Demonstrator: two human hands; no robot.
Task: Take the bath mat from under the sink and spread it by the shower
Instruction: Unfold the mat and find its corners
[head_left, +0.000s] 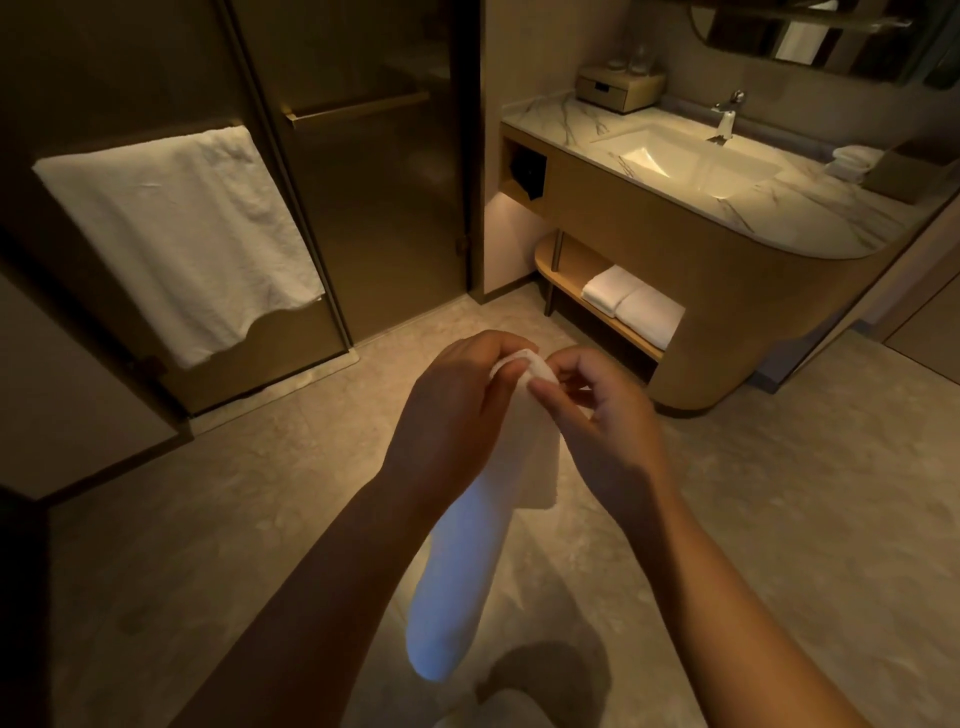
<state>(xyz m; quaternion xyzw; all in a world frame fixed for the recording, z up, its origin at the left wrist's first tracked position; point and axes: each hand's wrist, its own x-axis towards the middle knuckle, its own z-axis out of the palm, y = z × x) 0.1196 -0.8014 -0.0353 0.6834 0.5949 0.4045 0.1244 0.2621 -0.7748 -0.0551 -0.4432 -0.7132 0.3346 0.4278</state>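
While the mat (467, 561) hangs folded over the floor, clear of the shower door (363, 208) | left hand (452, 415) and right hand (602, 415) both pinch its top edge | looks soft, limp, light | best held by two corners to shake open.
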